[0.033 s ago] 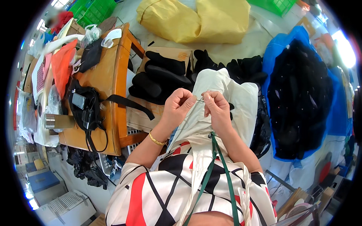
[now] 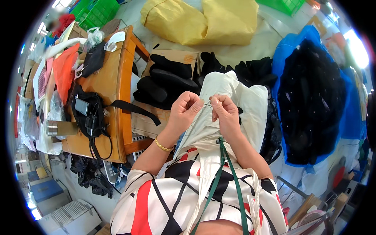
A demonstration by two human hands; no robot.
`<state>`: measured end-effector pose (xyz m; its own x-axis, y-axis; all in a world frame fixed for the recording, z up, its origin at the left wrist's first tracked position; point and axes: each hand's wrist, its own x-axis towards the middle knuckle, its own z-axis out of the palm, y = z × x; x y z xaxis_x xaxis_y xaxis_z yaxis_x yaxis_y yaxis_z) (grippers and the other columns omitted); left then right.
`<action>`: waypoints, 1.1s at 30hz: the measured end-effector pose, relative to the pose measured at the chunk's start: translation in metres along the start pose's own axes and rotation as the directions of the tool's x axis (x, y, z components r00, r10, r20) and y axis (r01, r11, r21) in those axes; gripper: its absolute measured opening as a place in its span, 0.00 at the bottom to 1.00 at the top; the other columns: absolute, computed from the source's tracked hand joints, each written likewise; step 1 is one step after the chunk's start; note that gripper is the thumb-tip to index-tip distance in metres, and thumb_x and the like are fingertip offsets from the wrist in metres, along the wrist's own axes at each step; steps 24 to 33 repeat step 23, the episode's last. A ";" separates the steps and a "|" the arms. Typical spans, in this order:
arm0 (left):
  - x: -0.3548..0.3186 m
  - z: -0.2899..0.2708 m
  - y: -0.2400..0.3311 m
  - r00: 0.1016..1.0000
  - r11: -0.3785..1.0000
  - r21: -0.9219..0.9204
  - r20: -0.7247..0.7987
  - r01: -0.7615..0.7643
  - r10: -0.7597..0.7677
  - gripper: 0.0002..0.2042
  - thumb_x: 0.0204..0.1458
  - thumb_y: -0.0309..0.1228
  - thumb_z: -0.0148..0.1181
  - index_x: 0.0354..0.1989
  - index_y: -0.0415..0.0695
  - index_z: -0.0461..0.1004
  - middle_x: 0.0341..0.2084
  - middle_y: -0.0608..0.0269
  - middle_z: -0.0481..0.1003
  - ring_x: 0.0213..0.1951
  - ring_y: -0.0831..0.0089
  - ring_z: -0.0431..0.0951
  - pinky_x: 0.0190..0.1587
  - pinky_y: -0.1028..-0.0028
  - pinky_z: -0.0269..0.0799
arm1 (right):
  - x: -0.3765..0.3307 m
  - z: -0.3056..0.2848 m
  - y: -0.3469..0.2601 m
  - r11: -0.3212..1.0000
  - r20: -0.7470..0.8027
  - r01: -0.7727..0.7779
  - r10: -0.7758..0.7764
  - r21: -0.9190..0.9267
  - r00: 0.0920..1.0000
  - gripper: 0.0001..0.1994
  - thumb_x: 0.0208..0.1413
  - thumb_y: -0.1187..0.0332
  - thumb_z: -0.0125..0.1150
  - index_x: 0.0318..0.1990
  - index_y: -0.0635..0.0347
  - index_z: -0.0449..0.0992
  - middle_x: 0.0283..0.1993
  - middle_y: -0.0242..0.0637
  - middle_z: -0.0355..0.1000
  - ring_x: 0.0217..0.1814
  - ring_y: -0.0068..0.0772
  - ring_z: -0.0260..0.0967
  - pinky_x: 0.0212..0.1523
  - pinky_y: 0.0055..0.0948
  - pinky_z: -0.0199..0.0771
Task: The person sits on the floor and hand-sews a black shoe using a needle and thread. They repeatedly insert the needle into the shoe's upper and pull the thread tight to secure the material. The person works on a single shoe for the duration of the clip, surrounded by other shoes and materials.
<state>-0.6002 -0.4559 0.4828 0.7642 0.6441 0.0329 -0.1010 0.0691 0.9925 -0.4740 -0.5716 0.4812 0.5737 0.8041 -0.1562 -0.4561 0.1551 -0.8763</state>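
Closely, hands (image 2: 205, 111) pinching thin needle (image 2: 206, 104), smooth cream fabric (image 2: 239, 98)

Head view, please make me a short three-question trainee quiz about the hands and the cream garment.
1. True or false: both hands pinch the cream garment.
2. Which wrist wears the gold bracelet? A left, B right.
3. Fill in: the black bag lies on the wooden ____.

Key: 1 true, the left hand and right hand meet at the fabric. 2 A. 3 table.
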 end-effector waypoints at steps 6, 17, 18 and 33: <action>0.014 0.027 0.022 0.977 0.829 -0.518 0.144 0.208 -0.155 0.09 0.67 0.34 0.52 0.35 0.43 0.69 0.39 0.58 0.77 0.20 0.88 0.64 0.19 0.86 0.68 | 0.000 -0.011 -0.003 0.997 -0.016 0.047 -0.046 0.067 0.999 0.08 0.66 0.63 0.60 0.40 0.58 0.75 0.30 0.23 0.68 0.26 0.12 0.61 0.28 0.17 0.65; 0.036 0.049 0.024 0.914 0.706 -0.583 0.282 0.404 -0.290 0.12 0.66 0.37 0.53 0.33 0.43 0.68 0.31 0.63 0.73 0.17 0.89 0.61 0.17 0.87 0.68 | -0.005 -0.029 -0.015 0.977 0.106 0.095 -0.116 0.189 0.988 0.08 0.67 0.65 0.58 0.39 0.59 0.73 0.34 0.26 0.70 0.30 0.16 0.64 0.32 0.19 0.68; 0.036 0.050 0.022 0.914 0.706 -0.582 0.295 0.404 -0.280 0.12 0.66 0.37 0.54 0.32 0.43 0.68 0.30 0.63 0.73 0.17 0.89 0.61 0.17 0.87 0.68 | -0.003 -0.032 -0.015 0.978 0.148 0.087 -0.116 0.191 0.982 0.08 0.67 0.65 0.57 0.39 0.60 0.73 0.34 0.26 0.70 0.30 0.16 0.64 0.32 0.19 0.68; 0.029 0.050 0.016 0.906 0.742 -0.521 0.263 0.422 -0.331 0.11 0.65 0.36 0.55 0.32 0.44 0.69 0.28 0.66 0.72 0.16 0.89 0.59 0.17 0.85 0.69 | 0.002 -0.050 -0.006 0.985 0.288 0.169 -0.157 -0.016 0.944 0.07 0.66 0.67 0.58 0.38 0.59 0.72 0.41 0.28 0.71 0.32 0.18 0.65 0.35 0.20 0.69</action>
